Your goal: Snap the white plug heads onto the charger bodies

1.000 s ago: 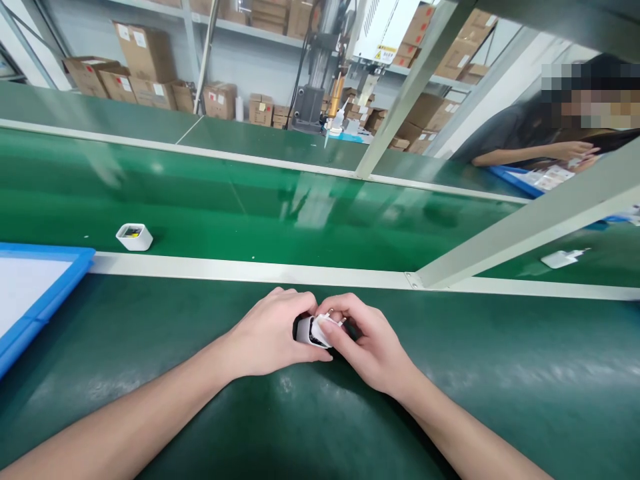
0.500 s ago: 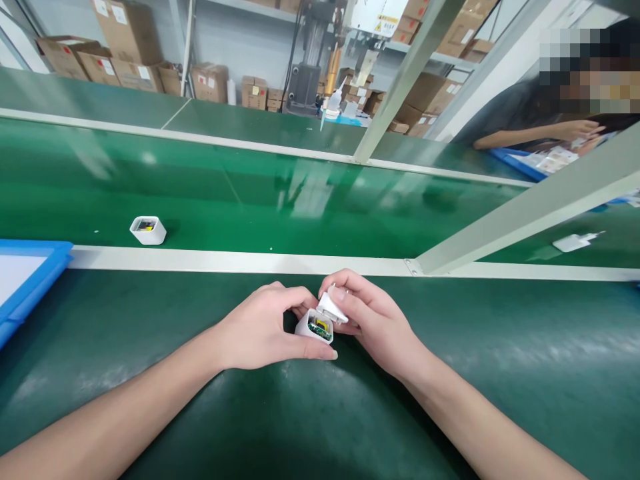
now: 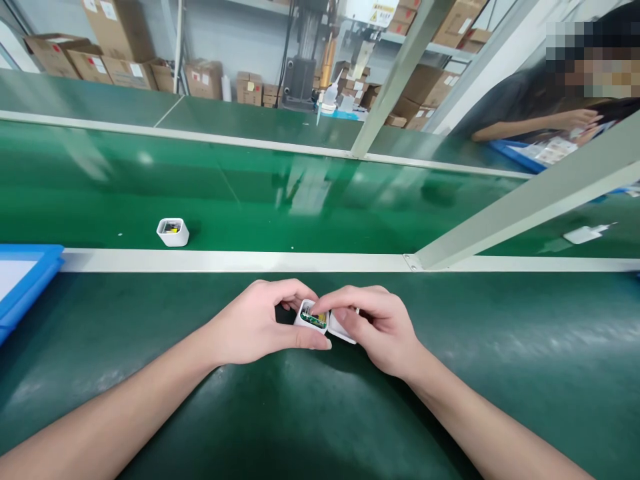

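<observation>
My left hand is curled round a small white charger housing, open at the top, with a green circuit board showing inside. My right hand pinches the white plug cap against the housing's right side; metal prongs stick out under its fingers. Both hands rest on the dark green table just in front of the white rail.
On the green conveyor belt sit another open white housing at the left and a finished white charger at the right. A blue tray is at the left edge. A grey frame strut slants across. A person works at the far right.
The plug cap, lifted above the housing half a second ago, now sits lower against its right side. The open housing on the belt has drifted right, as has the charger at the right.
</observation>
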A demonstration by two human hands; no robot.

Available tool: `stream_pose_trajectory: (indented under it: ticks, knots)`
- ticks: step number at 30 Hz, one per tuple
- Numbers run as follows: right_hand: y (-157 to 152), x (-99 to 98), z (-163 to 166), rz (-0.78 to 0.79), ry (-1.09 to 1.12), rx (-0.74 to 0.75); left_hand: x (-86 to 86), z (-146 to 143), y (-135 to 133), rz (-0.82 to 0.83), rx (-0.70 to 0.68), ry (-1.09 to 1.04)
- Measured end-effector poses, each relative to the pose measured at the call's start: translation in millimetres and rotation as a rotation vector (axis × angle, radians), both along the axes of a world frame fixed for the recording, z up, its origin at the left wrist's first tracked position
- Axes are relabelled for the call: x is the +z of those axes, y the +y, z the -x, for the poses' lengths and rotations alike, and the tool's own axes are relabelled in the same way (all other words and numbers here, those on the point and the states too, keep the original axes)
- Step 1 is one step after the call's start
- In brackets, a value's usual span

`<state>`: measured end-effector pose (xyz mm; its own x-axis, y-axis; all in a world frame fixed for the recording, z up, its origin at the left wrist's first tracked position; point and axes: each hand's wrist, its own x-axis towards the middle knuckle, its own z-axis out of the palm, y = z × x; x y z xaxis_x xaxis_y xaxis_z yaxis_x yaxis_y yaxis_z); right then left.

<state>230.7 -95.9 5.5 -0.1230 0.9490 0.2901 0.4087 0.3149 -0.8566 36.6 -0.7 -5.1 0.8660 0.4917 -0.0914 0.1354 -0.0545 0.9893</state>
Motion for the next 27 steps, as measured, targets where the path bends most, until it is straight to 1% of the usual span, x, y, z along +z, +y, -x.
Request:
stream_pose_trajectory:
  ticks: [3,6,7,9,11,12,13,15,18,20,21,23,25,27]
  knots:
    - [0.5,1.9,2.1,-0.061,-0.019,0.072,-1.2,0.3,0.2,-0.005,-0.013,-0.008]
    - [0.0,2.9,1.4,-0.062,-0.041,0.112,-1.1,0.7,-0.4,-0.007,-0.014,0.009]
    - [-0.3,2.6,0.6,-0.050,-0.041,0.102,-0.6,0.7,-0.9,-0.008,-0.007,0.016]
    - [-0.4,1.3,-1.3,-0.010,0.026,0.006,0.4,0.2,-2.0,-0.021,0.011,0.034]
    - [0.9,0.0,-2.9,0.063,0.201,-0.130,1.0,-1.0,-3.1,-0.058,0.019,0.055]
    - [2.2,0.1,-3.2,0.113,0.298,-0.174,1.0,-1.8,-3.6,-0.082,0.018,0.065]
    - [3.6,0.9,-3.3,0.170,0.374,-0.187,0.8,-2.6,-3.9,-0.108,0.016,0.074]
    - [6.5,4.6,-2.8,0.291,0.427,-0.131,-0.3,-3.9,-4.3,-0.151,0.017,0.087]
    - [8.0,11.6,-1.3,0.458,0.415,-0.002,-2.1,-4.7,-4.5,-0.167,0.035,0.118]
    - [6.7,13.0,-0.3,0.505,0.430,0.019,-2.5,-4.8,-4.7,-0.166,0.045,0.135]
    - [5.6,12.3,0.3,0.500,0.425,0.003,-2.4,-4.8,-4.9,-0.171,0.046,0.139]
    - [3.4,8.3,1.6,0.432,0.340,-0.059,-2.3,-4.9,-5.4,-0.193,0.039,0.145]
    - [2.0,3.6,2.8,0.298,0.153,-0.114,-2.5,-5.0,-5.7,-0.215,0.029,0.151]
    - [1.7,1.0,3.5,0.158,-0.056,-0.119,-3.3,-5.1,-5.8,-0.233,0.025,0.155]
